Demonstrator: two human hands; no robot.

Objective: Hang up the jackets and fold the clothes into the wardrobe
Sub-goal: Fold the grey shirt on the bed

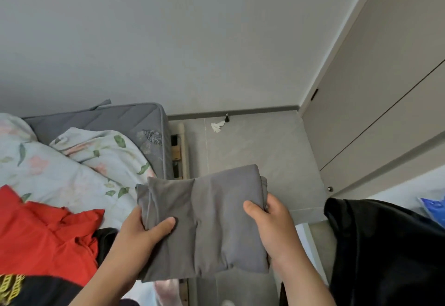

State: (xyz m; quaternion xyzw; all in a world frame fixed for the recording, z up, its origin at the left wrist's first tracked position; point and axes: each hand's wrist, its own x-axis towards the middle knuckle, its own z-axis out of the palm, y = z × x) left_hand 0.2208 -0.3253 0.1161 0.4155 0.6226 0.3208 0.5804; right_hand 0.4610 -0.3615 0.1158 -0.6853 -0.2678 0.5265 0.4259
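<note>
Pinches the folded grey soft-fabric garment (204,221) at both side edges, thumbs on top, with left hand (142,231) and right hand (272,224), above the grey floor (265,142) beside the floral-quilted bed (72,173); seems light, limp, apt to unfold, so support underneath.

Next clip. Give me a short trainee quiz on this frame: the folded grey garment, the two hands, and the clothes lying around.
1. True or false: the left hand and the right hand both grip the folded grey garment.
2. The red garment lies: A) on the floral duvet; B) on the floor; C) on a hanger.
3. Fill in: the garment at the right edge of the view is ____ in colour.
Key: 1 true; 2 A; 3 black.
</note>
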